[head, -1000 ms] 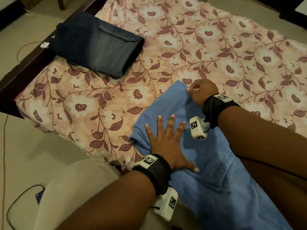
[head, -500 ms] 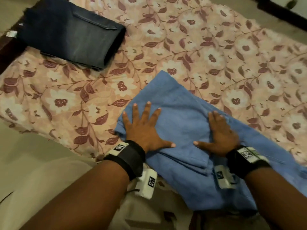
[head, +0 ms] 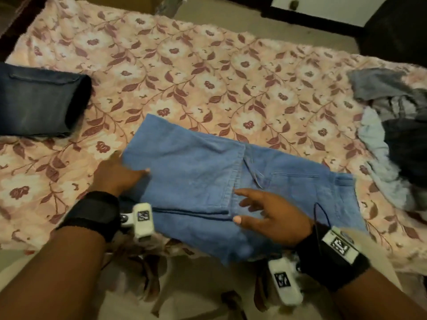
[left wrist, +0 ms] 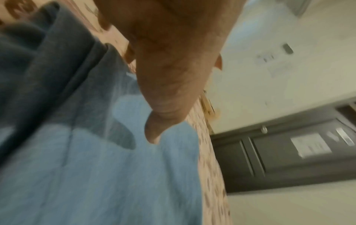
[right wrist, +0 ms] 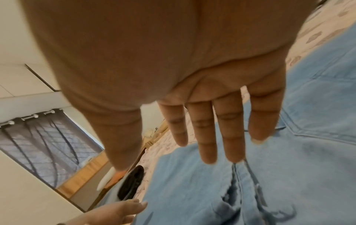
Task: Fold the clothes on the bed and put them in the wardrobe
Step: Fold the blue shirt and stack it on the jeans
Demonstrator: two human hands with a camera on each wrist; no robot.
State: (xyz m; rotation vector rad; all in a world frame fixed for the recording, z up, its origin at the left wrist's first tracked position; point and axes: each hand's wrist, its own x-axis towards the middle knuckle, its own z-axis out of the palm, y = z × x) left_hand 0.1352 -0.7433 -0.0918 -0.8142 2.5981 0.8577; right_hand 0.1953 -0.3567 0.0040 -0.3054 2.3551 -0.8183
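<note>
Your left hand point(head: 117, 175) is gripping the light blue jeans' point(head: 196, 172) folded edge; your right hand point(head: 270, 218) is hovering above them, fingers straight

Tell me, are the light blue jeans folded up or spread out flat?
Partly folded. The light blue jeans have one end doubled back over the pocket part, its hem lying across the middle. They are not yet a small bundle.

Room fittings at the edges
Grey curtain point(right wrist: 38, 144) hangs from rings at 9 o'clock, right wrist view; pale wall point(left wrist: 289, 83) with a small grey fitting point(left wrist: 287, 48) at 2 o'clock, left wrist view
</note>
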